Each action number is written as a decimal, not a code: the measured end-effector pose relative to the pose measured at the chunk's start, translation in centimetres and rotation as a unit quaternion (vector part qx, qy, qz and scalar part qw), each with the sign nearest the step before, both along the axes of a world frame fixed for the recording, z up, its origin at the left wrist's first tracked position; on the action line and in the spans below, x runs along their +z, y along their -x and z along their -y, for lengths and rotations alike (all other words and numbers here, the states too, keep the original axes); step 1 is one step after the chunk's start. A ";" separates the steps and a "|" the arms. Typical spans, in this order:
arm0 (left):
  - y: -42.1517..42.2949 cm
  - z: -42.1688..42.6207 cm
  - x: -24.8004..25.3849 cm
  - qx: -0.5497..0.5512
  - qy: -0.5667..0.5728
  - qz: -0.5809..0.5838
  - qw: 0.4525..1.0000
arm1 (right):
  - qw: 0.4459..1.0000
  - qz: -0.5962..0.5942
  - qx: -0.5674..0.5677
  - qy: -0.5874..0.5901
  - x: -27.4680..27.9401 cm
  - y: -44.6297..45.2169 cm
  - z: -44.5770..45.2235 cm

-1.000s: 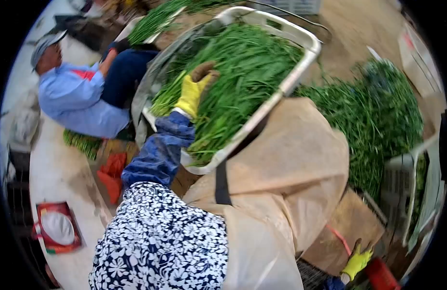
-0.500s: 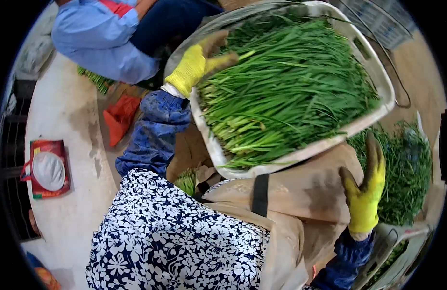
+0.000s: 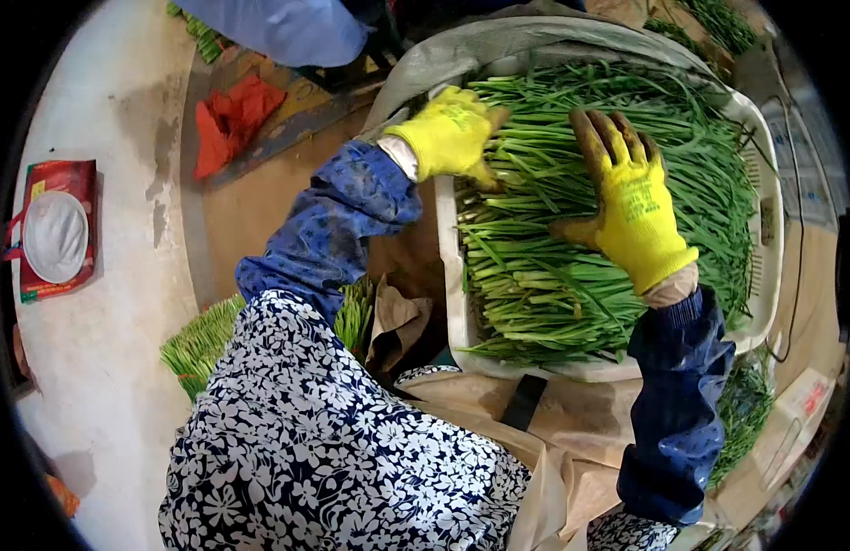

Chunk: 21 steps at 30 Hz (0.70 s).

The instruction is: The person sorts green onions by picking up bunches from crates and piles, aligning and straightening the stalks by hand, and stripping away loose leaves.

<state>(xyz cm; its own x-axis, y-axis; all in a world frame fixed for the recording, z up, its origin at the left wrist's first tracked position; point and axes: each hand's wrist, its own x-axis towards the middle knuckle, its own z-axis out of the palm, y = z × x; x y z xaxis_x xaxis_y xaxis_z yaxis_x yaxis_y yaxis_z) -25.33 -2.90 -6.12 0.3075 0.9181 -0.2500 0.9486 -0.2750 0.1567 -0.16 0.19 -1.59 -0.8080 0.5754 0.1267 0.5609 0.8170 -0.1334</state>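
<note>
Bright, fairly even light fills the room, palest on the ledge [image 3: 135,376], vivid on the left glove [image 3: 448,138] and right glove [image 3: 631,202], glinting off the right sleeve [image 3: 675,409]. Shadow gathers beside the tub [image 3: 450,275]. Straight edges bow; black rings the corners; the far right appears soft, perhaps from the lens.

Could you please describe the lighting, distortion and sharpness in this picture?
Head view: dark, curved corners suggest wide-angle distortion; the greens are lit without harsh glare; the right hand is fairly clear, its glove printing too soft to read.
</note>
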 end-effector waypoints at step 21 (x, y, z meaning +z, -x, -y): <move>-3.0 7.7 2.3 -0.027 -0.193 0.277 0.941 | 0.995 -0.088 0.046 -0.030 2.6 -5.1 5.2</move>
<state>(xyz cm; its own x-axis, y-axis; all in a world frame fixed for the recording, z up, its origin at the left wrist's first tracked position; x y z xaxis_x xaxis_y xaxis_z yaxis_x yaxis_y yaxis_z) -22.34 -10.58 -3.83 0.3405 0.8870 0.3119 0.7337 -0.4581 0.5019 4.92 -5.02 0.99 -0.8188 0.4881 0.3021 0.4566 0.8728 -0.1727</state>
